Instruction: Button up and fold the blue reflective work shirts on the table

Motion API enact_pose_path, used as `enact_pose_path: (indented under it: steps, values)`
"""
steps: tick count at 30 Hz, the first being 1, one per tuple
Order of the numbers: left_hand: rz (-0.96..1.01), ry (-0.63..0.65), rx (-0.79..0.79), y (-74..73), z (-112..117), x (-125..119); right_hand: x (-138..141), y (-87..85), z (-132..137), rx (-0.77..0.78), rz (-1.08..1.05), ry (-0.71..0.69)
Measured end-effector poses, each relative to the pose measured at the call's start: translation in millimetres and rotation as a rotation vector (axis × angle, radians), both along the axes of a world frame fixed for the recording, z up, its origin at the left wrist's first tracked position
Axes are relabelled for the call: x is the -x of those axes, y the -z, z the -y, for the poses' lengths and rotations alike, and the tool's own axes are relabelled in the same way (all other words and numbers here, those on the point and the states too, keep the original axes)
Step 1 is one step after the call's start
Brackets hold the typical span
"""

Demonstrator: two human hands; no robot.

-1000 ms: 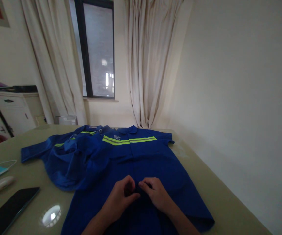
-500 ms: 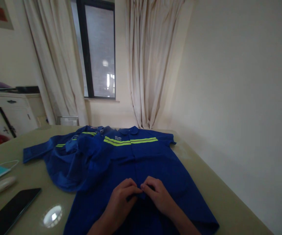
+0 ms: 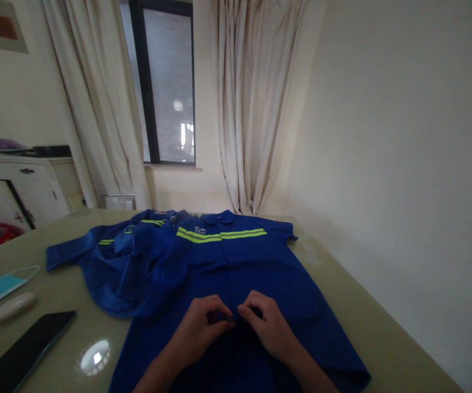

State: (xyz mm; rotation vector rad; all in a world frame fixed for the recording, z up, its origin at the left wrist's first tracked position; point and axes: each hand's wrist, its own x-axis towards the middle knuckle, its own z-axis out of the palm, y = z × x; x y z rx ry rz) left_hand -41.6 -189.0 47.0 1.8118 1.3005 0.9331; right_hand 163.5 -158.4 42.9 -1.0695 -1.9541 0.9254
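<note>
Our left hand [image 3: 198,328] and right hand [image 3: 267,326] over blue shirt [image 3: 256,273] on desk [image 3: 371,335], fingers [image 3: 221,328] curled narrow, grip on cloth unclear to us

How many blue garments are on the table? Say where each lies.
2. One shirt lies spread beneath the left hand and right hand; the other garment lies crumpled to the shirt's left. More could be hidden beneath the folds.
</note>
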Motion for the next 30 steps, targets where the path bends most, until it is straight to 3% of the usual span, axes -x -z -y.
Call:
enact_pose_path:
  steps: [4,10,16,23,30]
  values:
    - [-0.067,0.007,0.048,7.5,0.1,3.1,-1.6,0.3,-0.3,0.003,0.029,-0.037]
    - [-0.064,-0.035,-0.013,18.0,-5.1,4.4,-8.4,1.1,-3.8,0.102,0.035,-0.111]
    - [-0.012,-0.056,-0.013,22.4,-4.4,0.1,-6.8,2.3,-1.6,0.049,0.037,-0.039]
    - [0.084,-0.038,0.039,16.7,-1.6,-4.8,-3.6,5.2,0.1,-0.035,0.064,0.005]
    - [0.159,-0.015,0.109,9.9,-1.1,-5.7,-4.4,6.1,2.0,-0.01,0.038,0.0]
